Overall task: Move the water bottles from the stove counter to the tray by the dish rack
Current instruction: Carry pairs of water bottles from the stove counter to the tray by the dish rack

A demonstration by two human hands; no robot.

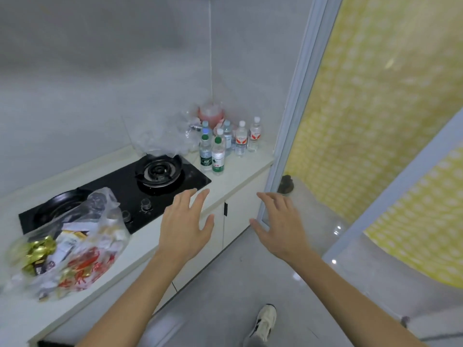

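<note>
Our left hand [184, 225] and right hand [278, 225] reach forward, fingers spread and holding nothing — both short of the bottles. On the pale surface [240, 169] sits the black gas stove [125, 194], then a plastic bag of wrappers [72, 246]. The water bottles [226, 144] stand clustered in the far corner, right of the stove.
</note>
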